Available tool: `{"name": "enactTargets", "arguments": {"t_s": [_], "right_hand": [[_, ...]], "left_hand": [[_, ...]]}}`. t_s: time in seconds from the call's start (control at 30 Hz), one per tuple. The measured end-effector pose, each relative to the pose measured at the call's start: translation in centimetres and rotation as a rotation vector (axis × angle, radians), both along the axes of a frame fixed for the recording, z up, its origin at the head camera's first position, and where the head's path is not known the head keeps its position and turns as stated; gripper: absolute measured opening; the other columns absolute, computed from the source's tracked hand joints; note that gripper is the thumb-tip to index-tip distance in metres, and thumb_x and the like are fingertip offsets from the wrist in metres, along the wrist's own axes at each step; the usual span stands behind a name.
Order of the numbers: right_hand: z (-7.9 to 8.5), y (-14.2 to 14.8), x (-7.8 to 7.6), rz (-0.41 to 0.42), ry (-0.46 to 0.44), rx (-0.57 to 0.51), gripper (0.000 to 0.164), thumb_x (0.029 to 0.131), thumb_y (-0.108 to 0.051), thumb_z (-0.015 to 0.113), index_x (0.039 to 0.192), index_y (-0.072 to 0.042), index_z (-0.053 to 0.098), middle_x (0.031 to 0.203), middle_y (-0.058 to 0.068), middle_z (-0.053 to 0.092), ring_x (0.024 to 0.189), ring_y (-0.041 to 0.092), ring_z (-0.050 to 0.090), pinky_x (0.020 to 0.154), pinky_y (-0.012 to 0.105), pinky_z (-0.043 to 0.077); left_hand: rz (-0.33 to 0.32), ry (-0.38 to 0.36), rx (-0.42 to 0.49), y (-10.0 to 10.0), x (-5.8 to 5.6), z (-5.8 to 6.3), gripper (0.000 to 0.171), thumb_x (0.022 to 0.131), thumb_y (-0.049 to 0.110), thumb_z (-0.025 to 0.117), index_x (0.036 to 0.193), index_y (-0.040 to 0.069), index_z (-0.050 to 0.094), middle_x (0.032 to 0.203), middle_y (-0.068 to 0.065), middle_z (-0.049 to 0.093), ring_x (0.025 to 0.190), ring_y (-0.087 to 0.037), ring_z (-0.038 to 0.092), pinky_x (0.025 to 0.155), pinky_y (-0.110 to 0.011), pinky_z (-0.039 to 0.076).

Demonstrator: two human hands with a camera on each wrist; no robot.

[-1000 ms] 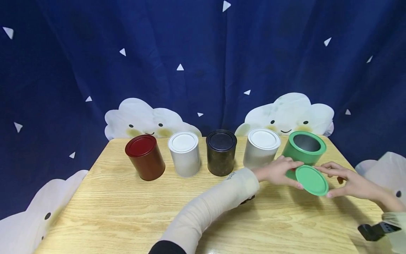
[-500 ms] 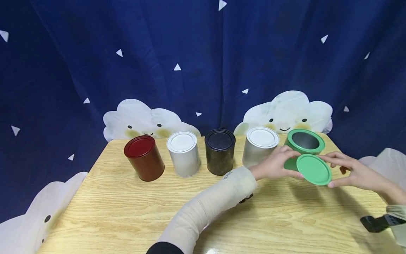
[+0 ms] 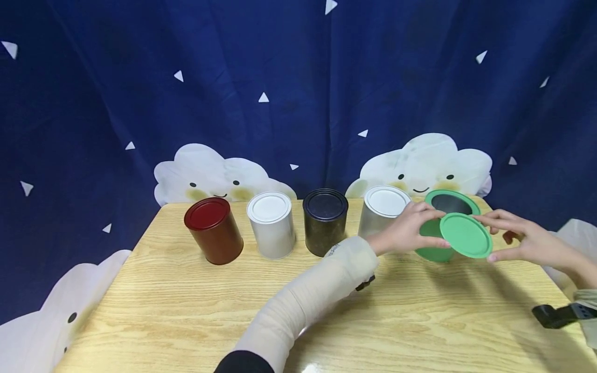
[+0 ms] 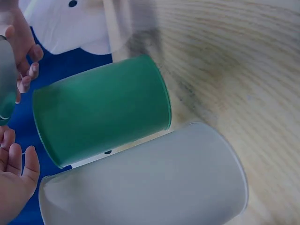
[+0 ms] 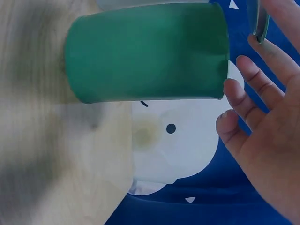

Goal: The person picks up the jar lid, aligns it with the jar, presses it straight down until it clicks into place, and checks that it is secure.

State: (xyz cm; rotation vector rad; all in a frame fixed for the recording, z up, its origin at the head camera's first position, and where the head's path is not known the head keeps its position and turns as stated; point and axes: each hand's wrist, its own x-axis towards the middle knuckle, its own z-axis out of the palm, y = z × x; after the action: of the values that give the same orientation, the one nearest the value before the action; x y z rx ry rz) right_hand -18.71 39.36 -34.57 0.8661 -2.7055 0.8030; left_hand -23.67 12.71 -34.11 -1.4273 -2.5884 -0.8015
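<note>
A round green lid (image 3: 466,235) is held tilted in the air, in front of the mouth of a green can (image 3: 434,252). My left hand (image 3: 409,230) pinches its left edge between thumb and fingers. On the opposite edge, my right hand (image 3: 524,238) grips it with thumb and index finger. The can stands upright without a cover, its dark inside partly hidden by the lid. In the left wrist view, only part of the lid (image 4: 6,79) appears, apart from the can. The lid (image 5: 258,22) shows edge-on in the right wrist view.
Left of the green can stand a white-topped can (image 3: 373,228), a black can (image 3: 325,230), another white-topped can (image 3: 272,235) and a dark red can (image 3: 219,243), all covered. They line the far part of the wooden table (image 3: 186,311), before a blue curtain (image 3: 298,77).
Both hands have raised the green lid and carried it slightly right, from in front of the can's body up to near its mouth. The cans have stayed in place.
</note>
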Motion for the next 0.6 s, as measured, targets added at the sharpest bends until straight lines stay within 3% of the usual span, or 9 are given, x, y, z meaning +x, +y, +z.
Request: {"name": "enactTargets", "arguments": {"t_s": [0.13, 0.43, 0.6], "right_hand": [[0.6, 0.0, -0.4, -0.030, -0.021, 0.009, 0.076, 0.058, -0.003, 0.082, 0.127, -0.011, 0.052, 0.108, -0.019, 0.041, 0.075, 0.002, 0.033, 0.051, 0.024, 0.029], [2.4, 0.4, -1.4, -0.136, -0.109, 0.037, 0.079, 0.065, -0.007, 0.080, 0.135, -0.018, 0.046, 0.110, -0.023, 0.037, 0.077, 0.003, 0.032, 0.056, 0.024, 0.030], [3.1, 0.9, -2.2, -0.152, -0.148, 0.050, 0.076, 0.068, -0.008, 0.078, 0.135, -0.011, 0.045, 0.113, -0.025, 0.035, 0.083, -0.002, 0.033, 0.057, 0.025, 0.032]], "left_hand": [[0.021, -0.022, -0.010, 0.0, -0.2, 0.6, 0.064, 0.080, 0.045, 0.066, 0.132, 0.014, 0.048, 0.125, 0.003, 0.046, 0.115, -0.006, 0.034, 0.093, -0.011, 0.020], [0.035, 0.036, -0.091, 0.5, -1.0, 2.5, 0.065, 0.082, 0.047, 0.062, 0.135, 0.014, 0.045, 0.128, 0.003, 0.047, 0.115, -0.008, 0.035, 0.093, -0.013, 0.020], [0.046, 0.059, -0.142, 0.9, -1.6, 3.2, 0.065, 0.082, 0.049, 0.060, 0.136, 0.016, 0.044, 0.126, 0.003, 0.046, 0.113, -0.009, 0.035, 0.092, -0.013, 0.022]]}}
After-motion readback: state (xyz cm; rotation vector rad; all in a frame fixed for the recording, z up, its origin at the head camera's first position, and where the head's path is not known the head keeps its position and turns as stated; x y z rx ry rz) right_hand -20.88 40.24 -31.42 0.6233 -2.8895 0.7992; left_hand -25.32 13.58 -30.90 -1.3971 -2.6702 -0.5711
